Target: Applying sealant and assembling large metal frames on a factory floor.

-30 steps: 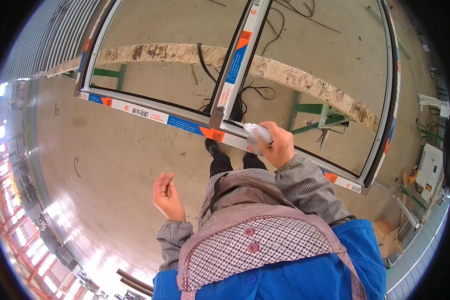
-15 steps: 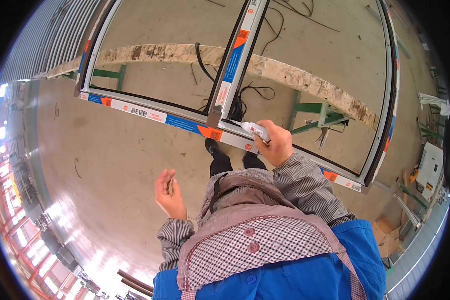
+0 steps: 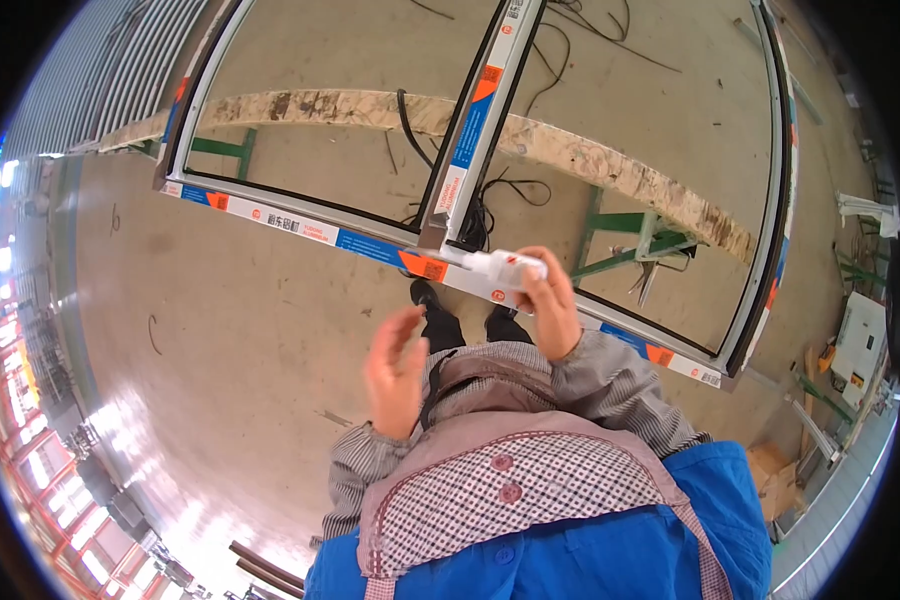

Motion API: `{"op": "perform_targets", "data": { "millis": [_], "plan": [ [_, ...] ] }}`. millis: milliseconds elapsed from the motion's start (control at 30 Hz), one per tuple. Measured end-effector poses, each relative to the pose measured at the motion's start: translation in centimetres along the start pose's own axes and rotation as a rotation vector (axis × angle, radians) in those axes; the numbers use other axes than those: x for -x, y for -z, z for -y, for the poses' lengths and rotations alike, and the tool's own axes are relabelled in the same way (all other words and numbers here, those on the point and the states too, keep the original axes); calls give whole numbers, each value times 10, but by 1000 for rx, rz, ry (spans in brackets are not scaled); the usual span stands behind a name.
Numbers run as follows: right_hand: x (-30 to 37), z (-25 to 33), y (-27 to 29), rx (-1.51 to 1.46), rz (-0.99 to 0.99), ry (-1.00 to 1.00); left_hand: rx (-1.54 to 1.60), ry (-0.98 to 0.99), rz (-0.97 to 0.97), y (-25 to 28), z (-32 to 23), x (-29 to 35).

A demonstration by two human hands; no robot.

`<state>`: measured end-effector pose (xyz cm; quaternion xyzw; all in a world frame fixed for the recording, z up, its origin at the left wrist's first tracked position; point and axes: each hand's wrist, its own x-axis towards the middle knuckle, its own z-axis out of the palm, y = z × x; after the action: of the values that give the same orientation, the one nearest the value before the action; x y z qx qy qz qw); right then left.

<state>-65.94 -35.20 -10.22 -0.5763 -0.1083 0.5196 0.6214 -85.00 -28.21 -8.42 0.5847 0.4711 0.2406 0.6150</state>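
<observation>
A large metal window frame with blue and orange film lies flat on green trestles in front of me. Its centre bar meets the near rail just ahead of my hands. My right hand grips a white tube whose nozzle points left at that joint. My left hand is raised in front of my chest with fingers apart and nothing in it, a short way left of the tube. My black shoes show below the frame.
A rough wooden plank runs under the frame across green trestles. Black cables lie on the concrete floor beneath. A stack of metal profiles lies at far left, and cardboard boxes and gear stand at right.
My left hand has risen and swung right toward the tube, turning its palm inward. My right hand has tipped the tube down so its nozzle reaches the frame joint.
</observation>
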Motion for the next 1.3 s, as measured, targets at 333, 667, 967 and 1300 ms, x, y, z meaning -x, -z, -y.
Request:
{"op": "perform_targets", "data": {
  "millis": [333,667,967,1300],
  "plan": [
    [-19,-11,-32,334,436,187,609,210,60,-28,-26,-21],
    [-125,-43,10,886,12,-130,507,212,-147,-14,-7,-15],
    [-132,-63,8,792,36,-184,413,221,-119,-8,0,-14],
    [-127,-59,4,858,65,-67,403,233,-117,-8,1,-16]
  ]
}}
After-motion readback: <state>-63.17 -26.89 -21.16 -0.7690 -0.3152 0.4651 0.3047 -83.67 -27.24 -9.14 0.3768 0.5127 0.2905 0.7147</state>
